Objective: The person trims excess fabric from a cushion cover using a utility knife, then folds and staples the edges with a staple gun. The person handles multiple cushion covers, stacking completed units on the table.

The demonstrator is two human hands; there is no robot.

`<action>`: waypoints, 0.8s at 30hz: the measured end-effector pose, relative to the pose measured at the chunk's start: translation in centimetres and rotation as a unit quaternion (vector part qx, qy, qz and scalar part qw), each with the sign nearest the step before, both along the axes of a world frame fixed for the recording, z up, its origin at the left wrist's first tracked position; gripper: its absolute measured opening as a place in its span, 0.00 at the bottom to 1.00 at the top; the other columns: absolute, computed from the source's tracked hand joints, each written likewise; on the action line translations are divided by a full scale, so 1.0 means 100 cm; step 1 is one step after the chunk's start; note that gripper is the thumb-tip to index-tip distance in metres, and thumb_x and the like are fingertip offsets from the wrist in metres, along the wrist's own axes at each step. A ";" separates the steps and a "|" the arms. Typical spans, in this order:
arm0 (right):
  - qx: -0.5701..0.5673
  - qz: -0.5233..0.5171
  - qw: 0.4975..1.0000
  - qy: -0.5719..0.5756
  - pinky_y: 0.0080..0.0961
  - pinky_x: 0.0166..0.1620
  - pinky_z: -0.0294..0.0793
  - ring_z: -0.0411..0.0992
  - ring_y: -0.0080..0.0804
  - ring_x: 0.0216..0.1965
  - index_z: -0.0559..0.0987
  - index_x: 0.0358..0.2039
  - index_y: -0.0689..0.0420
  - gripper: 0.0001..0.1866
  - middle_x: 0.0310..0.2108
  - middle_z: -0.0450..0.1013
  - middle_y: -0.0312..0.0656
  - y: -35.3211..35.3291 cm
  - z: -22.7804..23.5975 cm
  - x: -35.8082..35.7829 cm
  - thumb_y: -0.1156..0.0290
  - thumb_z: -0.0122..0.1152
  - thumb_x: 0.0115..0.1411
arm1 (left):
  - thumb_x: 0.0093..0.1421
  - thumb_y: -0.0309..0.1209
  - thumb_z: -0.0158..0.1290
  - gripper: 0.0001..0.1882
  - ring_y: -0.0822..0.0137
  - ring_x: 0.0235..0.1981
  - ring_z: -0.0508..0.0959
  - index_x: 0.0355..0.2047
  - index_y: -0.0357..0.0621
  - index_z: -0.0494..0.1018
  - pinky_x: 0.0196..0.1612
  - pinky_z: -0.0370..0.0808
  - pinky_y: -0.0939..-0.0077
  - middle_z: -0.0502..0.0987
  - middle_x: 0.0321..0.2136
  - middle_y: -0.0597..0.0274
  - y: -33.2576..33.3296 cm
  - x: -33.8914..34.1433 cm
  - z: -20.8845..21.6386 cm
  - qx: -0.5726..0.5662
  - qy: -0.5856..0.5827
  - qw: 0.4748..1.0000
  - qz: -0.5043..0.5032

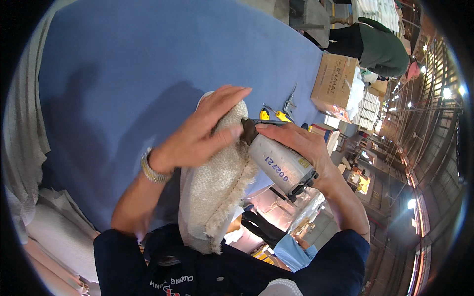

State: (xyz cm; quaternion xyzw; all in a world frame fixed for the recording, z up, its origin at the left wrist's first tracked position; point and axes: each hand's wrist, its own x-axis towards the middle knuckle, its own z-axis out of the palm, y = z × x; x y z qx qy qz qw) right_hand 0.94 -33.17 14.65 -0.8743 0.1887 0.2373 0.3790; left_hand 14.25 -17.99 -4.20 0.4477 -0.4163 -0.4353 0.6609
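Observation:
A padded piece covered in beige woven fabric (210, 192) stands upright against my front, with a frayed raw edge along its right side. My left hand (197, 138) lies over its upper part, fingers stretched out and the thumb pointing toward the tool. Closed round a grey metal pneumatic staple gun (276, 160) is my right hand (296, 140). The tool's dark nose points left at the fabric's upper right edge, near my left thumb; whether it touches the fabric I cannot tell.
Below the piece spreads a blue-covered table (148, 44). Yellow-handled tools (283, 116) and a grey pointed tool (290, 104) lie near its right edge, by a cardboard box (333, 81). Beige fabric (59, 222) hangs at the left. A person in dark green (380, 49) stands far right.

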 end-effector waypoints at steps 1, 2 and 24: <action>-0.006 -0.006 1.000 -0.018 0.36 0.50 0.77 0.77 0.43 0.46 0.73 0.66 0.49 0.43 0.45 0.77 0.46 0.003 -0.002 -0.005 0.74 0.73 0.45 | 0.68 0.34 0.49 0.27 0.51 0.70 0.62 0.67 0.40 0.65 0.73 0.54 0.56 0.68 0.63 0.47 -0.005 0.013 -0.002 -0.014 0.024 0.999 -0.035; -0.011 -0.004 0.999 -0.039 0.36 0.50 0.77 0.77 0.43 0.46 0.73 0.66 0.48 0.44 0.45 0.77 0.46 0.006 -0.003 -0.004 0.74 0.73 0.44 | 0.71 0.38 0.47 0.22 0.54 0.63 0.67 0.59 0.39 0.70 0.68 0.60 0.60 0.72 0.56 0.48 -0.014 0.019 -0.007 -0.010 0.043 0.998 -0.053; -0.032 0.070 0.997 -0.002 0.40 0.45 0.78 0.77 0.49 0.41 0.73 0.65 0.46 0.42 0.44 0.78 0.46 -0.014 -0.006 0.018 0.65 0.71 0.44 | 0.72 0.50 0.42 0.34 0.67 0.17 0.66 0.20 0.32 0.75 0.27 0.67 0.64 0.65 0.12 0.58 -0.061 0.014 -0.011 0.104 -0.022 0.993 -0.049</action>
